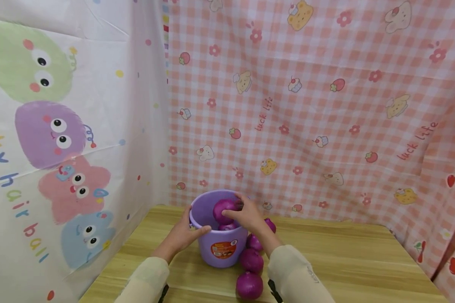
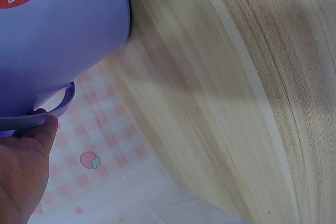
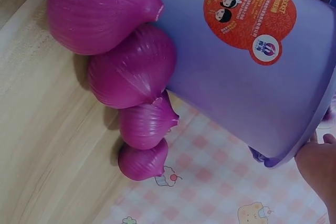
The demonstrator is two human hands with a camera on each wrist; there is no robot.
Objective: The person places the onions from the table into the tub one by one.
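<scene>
A purple plastic bucket (image 1: 205, 244) with a red label (image 3: 251, 15) stands upright on the wooden table. My left hand (image 1: 183, 234) grips its left rim, thumb toward the front; the left wrist view shows fingers at the rim beside the handle (image 2: 67, 102). Over the bucket's right side, my right hand (image 1: 250, 215) holds a red onion (image 1: 221, 210) within the mouth, thumb on its near face. Another red onion (image 1: 226, 227) shows lower inside, partly hidden by the rim. Several red onions (image 3: 131, 69) sit in a row against the bucket's right side.
The wooden table (image 1: 341, 261) extends to the right of the onions. Behind it hangs a pink checked cloth (image 1: 311, 109), and a white cloth with cartoon figures (image 1: 136, 105) hangs along the left side.
</scene>
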